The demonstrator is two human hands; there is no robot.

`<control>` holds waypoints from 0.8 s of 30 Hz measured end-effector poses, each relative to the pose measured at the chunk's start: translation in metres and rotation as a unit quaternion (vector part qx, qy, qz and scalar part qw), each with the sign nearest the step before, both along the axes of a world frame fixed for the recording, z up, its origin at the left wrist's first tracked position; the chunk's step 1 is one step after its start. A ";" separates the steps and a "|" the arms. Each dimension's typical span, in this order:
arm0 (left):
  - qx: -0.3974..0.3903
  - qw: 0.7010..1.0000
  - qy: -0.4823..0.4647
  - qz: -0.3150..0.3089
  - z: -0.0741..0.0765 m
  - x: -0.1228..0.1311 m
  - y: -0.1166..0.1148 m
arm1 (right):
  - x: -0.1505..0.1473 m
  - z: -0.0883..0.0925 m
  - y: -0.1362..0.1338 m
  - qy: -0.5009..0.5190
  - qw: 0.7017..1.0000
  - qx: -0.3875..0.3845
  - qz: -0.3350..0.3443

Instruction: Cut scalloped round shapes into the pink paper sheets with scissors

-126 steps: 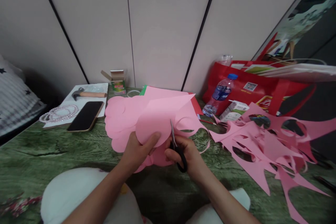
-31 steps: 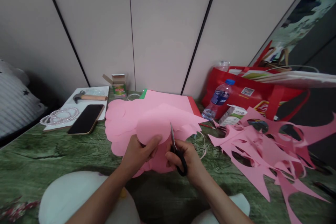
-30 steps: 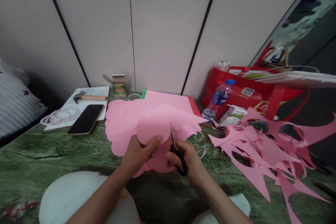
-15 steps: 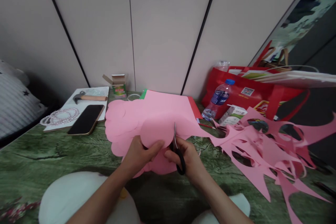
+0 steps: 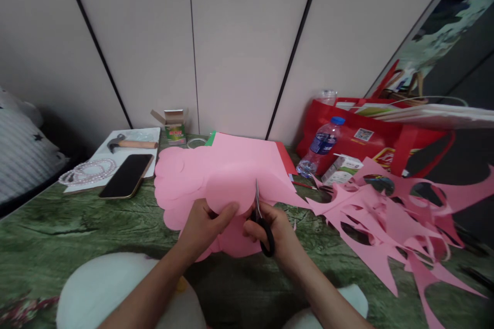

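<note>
My left hand (image 5: pixel 210 223) pinches the lower edge of a sheet of pink paper (image 5: pixel 231 193), thumb on top, where a rounded outline is partly cut. My right hand (image 5: pixel 274 229) is closed round the black handles of a pair of scissors (image 5: pixel 265 231). Their blades point away from me and meet the paper at the right side of the curve. Under and left of the sheet lie several pink paper rounds (image 5: pixel 173 180), overlapping. Behind them rests more pink paper (image 5: pixel 247 146), with green and red sheets peeking out at its sides.
Pink paper offcuts (image 5: pixel 389 216) heap up on the right. Behind them stand a red bag (image 5: pixel 355 128), a water bottle (image 5: pixel 322 146) and a small carton (image 5: pixel 341 168). On the left are a phone (image 5: pixel 127 176), a hammer (image 5: pixel 133 143), a bead string (image 5: pixel 88 170) and an open box (image 5: pixel 175 126).
Both hands stay almost in place. The pink sheet and the scissors have shifted only slightly, and the strip of paper right of the blades hangs a little differently.
</note>
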State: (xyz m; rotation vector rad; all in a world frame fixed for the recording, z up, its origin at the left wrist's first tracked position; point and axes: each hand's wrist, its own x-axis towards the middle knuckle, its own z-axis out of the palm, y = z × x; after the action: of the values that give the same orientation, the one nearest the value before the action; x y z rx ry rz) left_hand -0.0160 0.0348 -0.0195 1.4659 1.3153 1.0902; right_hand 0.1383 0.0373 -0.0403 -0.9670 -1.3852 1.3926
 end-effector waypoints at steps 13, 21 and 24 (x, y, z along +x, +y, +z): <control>0.012 1.000 -0.018 0.018 -0.001 0.001 0.001 | 0.001 0.001 -0.001 0.008 1.000 -0.012 0.006; 0.013 0.999 -0.014 0.027 0.005 0.002 0.000 | 0.001 0.007 -0.003 -0.004 1.000 -0.019 0.006; 0.013 0.999 -0.013 0.036 0.007 0.002 -0.001 | 0.001 0.006 -0.003 0.001 1.000 -0.022 0.008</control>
State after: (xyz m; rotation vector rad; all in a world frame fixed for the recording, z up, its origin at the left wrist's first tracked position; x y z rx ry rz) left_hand -0.0138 0.0341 -0.0128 1.4285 1.3487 1.1733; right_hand 0.1393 0.0347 -0.0338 -0.9847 -1.3685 1.4423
